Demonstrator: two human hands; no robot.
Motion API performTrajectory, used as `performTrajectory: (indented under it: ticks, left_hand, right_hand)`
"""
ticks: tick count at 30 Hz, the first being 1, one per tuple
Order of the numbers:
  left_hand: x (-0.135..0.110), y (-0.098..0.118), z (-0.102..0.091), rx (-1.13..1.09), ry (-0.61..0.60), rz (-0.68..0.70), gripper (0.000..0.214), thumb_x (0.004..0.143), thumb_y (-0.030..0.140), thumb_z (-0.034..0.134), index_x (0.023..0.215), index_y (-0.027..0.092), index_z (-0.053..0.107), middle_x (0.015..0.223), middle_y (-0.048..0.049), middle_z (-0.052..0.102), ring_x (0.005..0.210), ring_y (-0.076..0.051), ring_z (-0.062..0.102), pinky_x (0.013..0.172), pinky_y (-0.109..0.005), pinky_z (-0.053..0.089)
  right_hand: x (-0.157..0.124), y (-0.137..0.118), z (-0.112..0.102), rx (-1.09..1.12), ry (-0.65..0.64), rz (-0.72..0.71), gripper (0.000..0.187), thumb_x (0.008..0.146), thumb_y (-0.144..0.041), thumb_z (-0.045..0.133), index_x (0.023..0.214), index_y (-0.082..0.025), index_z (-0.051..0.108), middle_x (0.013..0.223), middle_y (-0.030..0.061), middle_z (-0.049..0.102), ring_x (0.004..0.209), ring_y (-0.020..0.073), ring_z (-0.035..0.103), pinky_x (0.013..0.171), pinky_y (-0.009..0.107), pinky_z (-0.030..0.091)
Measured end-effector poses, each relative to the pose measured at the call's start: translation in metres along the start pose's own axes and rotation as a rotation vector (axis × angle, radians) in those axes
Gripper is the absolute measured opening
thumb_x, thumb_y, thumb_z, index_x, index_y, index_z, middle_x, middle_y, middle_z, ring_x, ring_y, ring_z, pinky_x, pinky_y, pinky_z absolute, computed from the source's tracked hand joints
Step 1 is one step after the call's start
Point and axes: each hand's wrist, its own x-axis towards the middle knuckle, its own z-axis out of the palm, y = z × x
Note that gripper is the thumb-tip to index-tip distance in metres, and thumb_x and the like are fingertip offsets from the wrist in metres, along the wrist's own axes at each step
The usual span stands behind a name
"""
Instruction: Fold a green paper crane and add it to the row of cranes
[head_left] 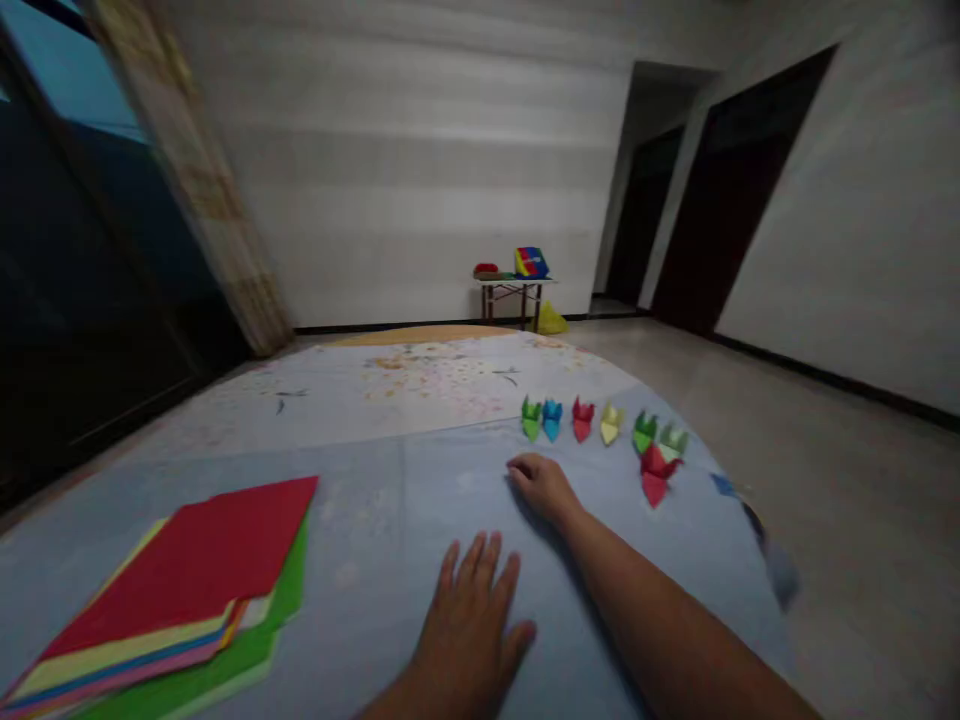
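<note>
My left hand (469,622) lies palm down on the pale blue tablecloth with its fingers spread, holding nothing. Further forward and to the right, my right hand (544,486) rests on the cloth with its fingers curled in, and no object shows in it. Beyond and right of that hand stand several small folded paper figures, among them a blue one (552,419), a yellow one (611,424) and a larger red one (656,474). To the left lies a loose stack of coloured paper sheets, topped by a red sheet (199,560), with green paper (292,577) showing beneath.
A flowered white cloth (427,380) covers the table's far part. The table's curved edge runs down the right side, with a small blue piece (722,485) near it. A small table (517,283) bearing a colourful box (531,262) stands by the back wall.
</note>
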Motion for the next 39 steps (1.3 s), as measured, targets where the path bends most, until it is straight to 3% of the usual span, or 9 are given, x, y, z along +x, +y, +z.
performTrajectory:
  ticks: [6, 11, 16, 18, 21, 25, 27, 32, 39]
  left_hand:
    - [-0.010, 0.003, -0.012, -0.052, 0.020, 0.042, 0.059, 0.087, 0.055, 0.030, 0.137, 0.023, 0.033, 0.147, -0.0107, 0.024, 0.136, -0.026, 0.015, 0.110, -0.050, 0.012]
    - [-0.013, 0.001, -0.024, 0.000, 0.022, 0.024, 0.054, 0.086, 0.046, 0.041, 0.131, 0.019, 0.042, 0.142, -0.0142, 0.037, 0.130, -0.029, 0.031, 0.106, -0.050, 0.023]
    - [-0.015, -0.015, -0.050, 0.061, 0.028, -0.015, 0.050, 0.083, 0.042, 0.049, 0.127, 0.018, 0.048, 0.125, -0.0131, 0.056, 0.112, -0.028, 0.052, 0.095, -0.043, 0.039]
    - [-0.015, -0.030, -0.062, 0.100, 0.091, -0.109, 0.049, 0.085, 0.044, 0.046, 0.127, 0.020, 0.047, 0.124, -0.0098, 0.058, 0.110, -0.024, 0.054, 0.094, -0.037, 0.040]
    - [-0.014, -0.066, -0.074, 0.206, 0.255, -0.368, 0.045, 0.087, 0.046, 0.040, 0.126, 0.024, 0.048, 0.127, -0.0044, 0.056, 0.115, -0.019, 0.050, 0.097, -0.029, 0.036]
    - [-0.020, -0.123, -0.081, 0.290, 0.365, -0.669, 0.051, 0.087, 0.038, 0.040, 0.129, 0.009, 0.043, 0.137, -0.0208, 0.040, 0.124, -0.032, 0.038, 0.099, -0.045, 0.030]
    - [-0.026, -0.147, -0.081, 0.304, 0.367, -0.770, 0.049, 0.086, 0.039, 0.041, 0.126, 0.012, 0.046, 0.134, -0.0198, 0.045, 0.122, -0.033, 0.041, 0.096, -0.046, 0.032]
    - [-0.040, -0.183, -0.078, 0.290, 0.324, -0.893, 0.054, 0.082, 0.044, 0.042, 0.126, 0.012, 0.047, 0.131, -0.0193, 0.049, 0.117, -0.033, 0.047, 0.091, -0.045, 0.038]
    - [-0.052, -0.214, -0.068, 0.236, 0.239, -0.914, 0.064, 0.078, 0.051, 0.043, 0.128, 0.011, 0.047, 0.133, -0.0179, 0.048, 0.120, -0.031, 0.045, 0.095, -0.039, 0.036]
  right_hand:
    - [-0.001, 0.008, -0.001, 0.034, -0.046, -0.047, 0.028, 0.079, -0.029, 0.046, 0.090, -0.016, 0.068, 0.091, 0.0084, 0.068, 0.087, 0.0209, 0.062, 0.080, 0.032, 0.045]
    - [-0.002, 0.013, 0.000, 0.040, -0.060, -0.031, 0.028, 0.079, -0.031, 0.046, 0.090, -0.018, 0.068, 0.091, 0.0067, 0.069, 0.087, 0.0202, 0.062, 0.081, 0.031, 0.045]
    - [-0.001, 0.015, 0.000, 0.038, -0.069, -0.025, 0.030, 0.078, -0.033, 0.046, 0.091, -0.017, 0.067, 0.093, 0.0073, 0.068, 0.088, 0.0206, 0.062, 0.082, 0.031, 0.045]
    - [-0.001, 0.016, 0.001, 0.035, -0.072, -0.021, 0.030, 0.078, -0.034, 0.046, 0.091, -0.017, 0.068, 0.092, 0.0072, 0.068, 0.088, 0.0208, 0.062, 0.082, 0.031, 0.045]
    - [0.000, 0.015, 0.001, 0.032, -0.080, -0.015, 0.030, 0.078, -0.034, 0.046, 0.090, -0.017, 0.068, 0.092, 0.0070, 0.068, 0.088, 0.0208, 0.062, 0.081, 0.031, 0.045]
    - [0.000, 0.013, 0.002, 0.029, -0.096, -0.010, 0.030, 0.078, -0.034, 0.046, 0.090, -0.017, 0.067, 0.092, 0.0068, 0.068, 0.088, 0.0204, 0.062, 0.080, 0.030, 0.045]
    - [0.000, 0.013, 0.002, 0.027, -0.097, -0.010, 0.030, 0.078, -0.034, 0.045, 0.090, -0.017, 0.067, 0.092, 0.0067, 0.068, 0.088, 0.0203, 0.062, 0.081, 0.030, 0.045]
    - [0.000, 0.013, 0.002, 0.022, -0.116, -0.002, 0.030, 0.079, -0.036, 0.045, 0.090, -0.019, 0.067, 0.092, 0.0059, 0.068, 0.088, 0.0206, 0.061, 0.080, 0.030, 0.045]
    - [0.000, 0.015, 0.002, 0.023, -0.111, -0.014, 0.030, 0.078, -0.037, 0.046, 0.089, -0.019, 0.067, 0.091, 0.0058, 0.068, 0.087, 0.0207, 0.062, 0.079, 0.030, 0.045]
